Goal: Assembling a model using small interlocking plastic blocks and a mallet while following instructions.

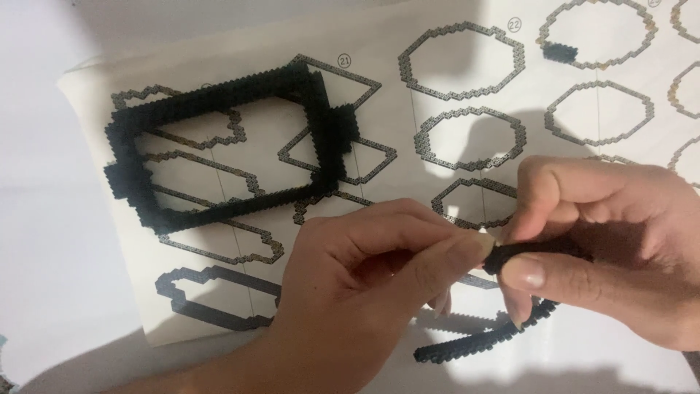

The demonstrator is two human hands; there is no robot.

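Lower right of frame: your right hand pinches the black brick strip while your left hand, fingertips closed, meets its end; press squarely, keeping the strip supported, clear of the frame at upper left.

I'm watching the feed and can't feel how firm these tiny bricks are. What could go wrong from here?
1. The thin black brick strip is pinched between the right hand and left hand while its tail trails loose below; pressing could snap it apart.
2. Both hands hover over the instruction sheet, hiding the diagram nearest them.
3. The black brick frame lies close to the left hand; a forearm sweep might shift it.
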